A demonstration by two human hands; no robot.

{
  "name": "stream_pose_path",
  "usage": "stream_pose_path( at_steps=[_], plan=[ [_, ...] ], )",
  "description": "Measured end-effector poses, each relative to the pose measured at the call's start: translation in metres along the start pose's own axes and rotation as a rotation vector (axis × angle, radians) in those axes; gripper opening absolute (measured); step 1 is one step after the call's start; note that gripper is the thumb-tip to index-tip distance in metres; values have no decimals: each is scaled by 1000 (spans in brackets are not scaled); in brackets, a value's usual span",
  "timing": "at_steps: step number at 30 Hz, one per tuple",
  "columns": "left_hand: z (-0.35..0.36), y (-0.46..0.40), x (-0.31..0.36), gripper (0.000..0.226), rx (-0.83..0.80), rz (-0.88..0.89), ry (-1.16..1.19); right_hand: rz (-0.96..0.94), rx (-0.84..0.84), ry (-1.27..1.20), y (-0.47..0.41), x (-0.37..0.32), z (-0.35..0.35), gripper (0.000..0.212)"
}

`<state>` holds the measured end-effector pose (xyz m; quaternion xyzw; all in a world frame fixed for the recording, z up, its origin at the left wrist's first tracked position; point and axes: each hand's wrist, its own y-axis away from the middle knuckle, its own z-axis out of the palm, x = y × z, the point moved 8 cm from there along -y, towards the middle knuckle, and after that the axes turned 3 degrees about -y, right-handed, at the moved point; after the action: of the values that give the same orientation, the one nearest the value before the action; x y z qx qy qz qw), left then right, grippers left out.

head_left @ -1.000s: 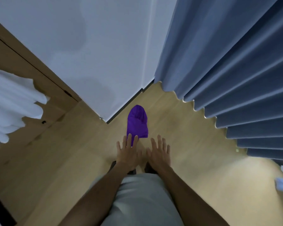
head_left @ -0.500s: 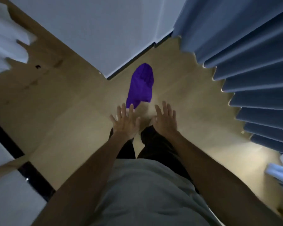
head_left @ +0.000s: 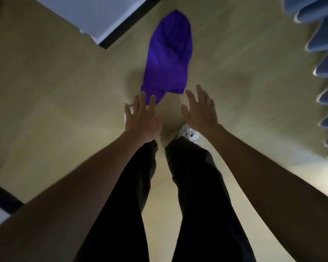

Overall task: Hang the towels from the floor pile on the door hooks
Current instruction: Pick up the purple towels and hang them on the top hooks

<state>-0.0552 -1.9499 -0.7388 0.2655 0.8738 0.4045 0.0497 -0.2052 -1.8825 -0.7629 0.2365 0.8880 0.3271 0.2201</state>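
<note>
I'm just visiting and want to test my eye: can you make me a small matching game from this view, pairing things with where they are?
Things:
1. crumpled purple towel
2. pleated blue curtain
3. white shoe
4. left hand

Places:
A. along the right edge
B. under the right wrist, at a black trouser leg's end
C. fingertips at the towel's near end
D. on the wooden floor, ahead of both hands

Pairs: 1-D, 2-A, 3-B, 4-C

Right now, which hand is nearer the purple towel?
Left. The left hand has fingertips overlapping the purple towel at its near corner; the right hand hovers beside it, apart.
</note>
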Motion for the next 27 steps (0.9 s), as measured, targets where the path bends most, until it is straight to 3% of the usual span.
stream_pose_path(
  at_steps=[8,11,14,20,27],
  plan=[
    [88,-193,-32,62,15,46,-98,53,-118,-43,-188,47,121,53],
    [125,-227,-47,60,-7,43,-116,173,-144,-135,-239,66,152,49],
    [156,-228,-60,59,-87,31,-99,183,-61,-189,-258,65,158,39],
    [125,-148,-48,53,-144,-10,-22,74,9,-445,-176,9,107,27],
    [-44,-24,24,48,35,70,257,17,51,-725,-19,-66,-48,13]
  ],
)
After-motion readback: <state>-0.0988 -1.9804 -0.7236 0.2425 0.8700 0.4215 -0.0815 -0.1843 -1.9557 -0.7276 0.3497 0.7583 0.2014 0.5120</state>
